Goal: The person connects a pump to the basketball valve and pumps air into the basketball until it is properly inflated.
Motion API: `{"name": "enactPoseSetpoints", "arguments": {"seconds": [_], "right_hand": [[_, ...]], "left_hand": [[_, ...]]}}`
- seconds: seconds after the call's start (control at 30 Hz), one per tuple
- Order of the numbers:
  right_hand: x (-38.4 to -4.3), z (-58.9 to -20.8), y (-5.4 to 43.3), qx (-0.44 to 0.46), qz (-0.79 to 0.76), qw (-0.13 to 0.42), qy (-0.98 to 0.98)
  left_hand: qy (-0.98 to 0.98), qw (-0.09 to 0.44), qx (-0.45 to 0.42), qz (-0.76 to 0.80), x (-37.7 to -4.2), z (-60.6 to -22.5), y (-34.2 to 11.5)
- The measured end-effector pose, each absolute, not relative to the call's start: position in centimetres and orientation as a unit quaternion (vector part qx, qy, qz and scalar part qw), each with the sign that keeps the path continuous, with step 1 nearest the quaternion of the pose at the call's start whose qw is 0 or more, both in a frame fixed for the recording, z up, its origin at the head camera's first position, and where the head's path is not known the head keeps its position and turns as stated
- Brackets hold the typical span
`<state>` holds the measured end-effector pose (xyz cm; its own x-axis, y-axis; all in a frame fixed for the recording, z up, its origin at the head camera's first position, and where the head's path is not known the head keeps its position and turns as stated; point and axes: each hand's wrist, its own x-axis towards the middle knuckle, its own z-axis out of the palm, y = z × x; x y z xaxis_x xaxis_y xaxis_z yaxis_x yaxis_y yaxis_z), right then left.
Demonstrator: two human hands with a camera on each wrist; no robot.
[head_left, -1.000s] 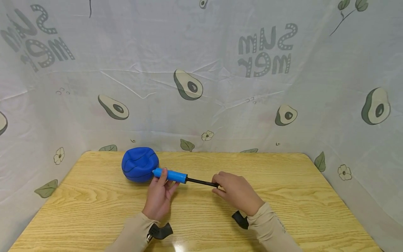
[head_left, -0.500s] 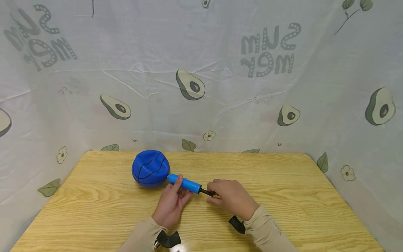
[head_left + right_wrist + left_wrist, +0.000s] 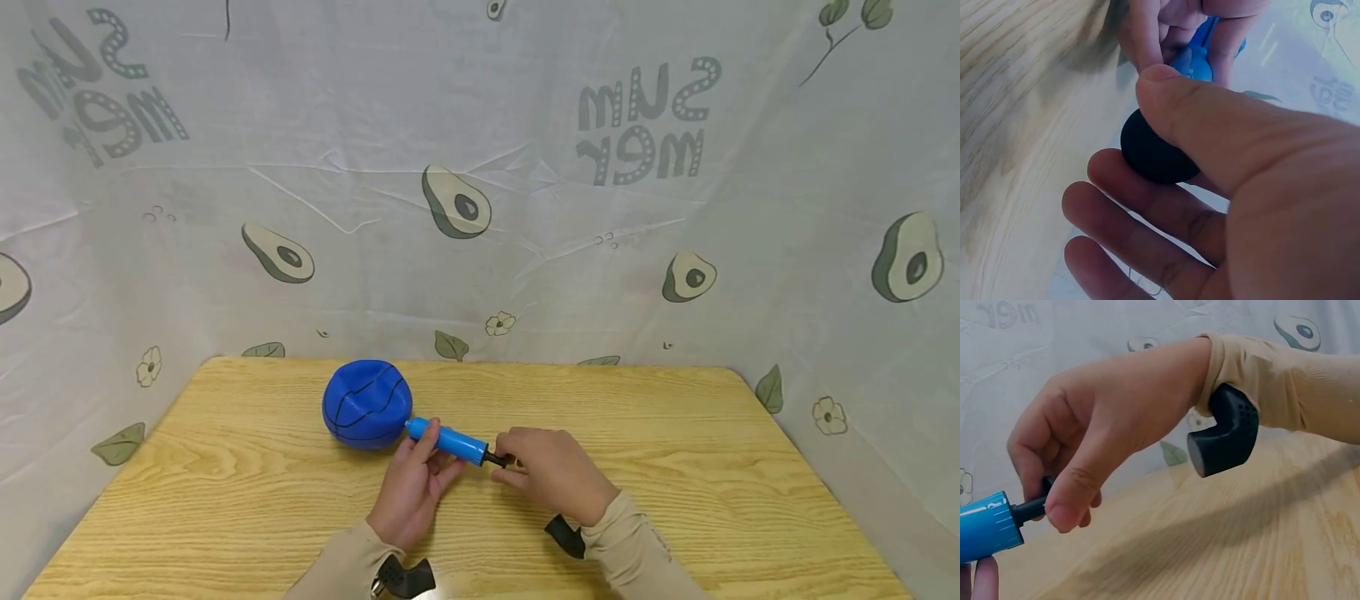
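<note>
A dented blue ball with black seam lines sits left of centre on the wooden table. Against its right side is the nozzle end of a light blue hand pump. My left hand holds the pump's barrel, thumb on top and fingers beneath. With thumb and fingers, my right hand pinches the black handle at the pump's other end. Only a short length of the black rod shows between barrel and handle. The ball's inlet is hidden behind the pump tip.
The wooden table runs back to a pale curtain printed with avocados and leaves. A black wrist device is strapped at the left sleeve, another at the right.
The pump's rod has gone from far out to nearly all inside the barrel. Ball, pump and left hand have shifted right in view, and the ball has turned a little.
</note>
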<state>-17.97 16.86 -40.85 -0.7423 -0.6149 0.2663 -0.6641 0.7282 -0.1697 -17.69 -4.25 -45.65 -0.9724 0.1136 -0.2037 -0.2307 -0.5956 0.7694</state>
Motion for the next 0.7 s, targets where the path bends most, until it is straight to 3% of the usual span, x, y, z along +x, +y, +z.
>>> {"name": "enactPoseSetpoints", "arguments": {"seconds": [0.27,0.7], "right_hand": [[-17.9,-40.3,16.9,0.318,0.124,0.098,-0.935],[-17.9,-39.8,17.5,0.269,0.104,0.134,-0.948]], "left_hand": [[0.46,0.024,-0.058,0.886,-18.4,-45.3,-5.5],[0.458,-0.024,-0.056,0.887,-20.1,-44.9,-8.2]]}}
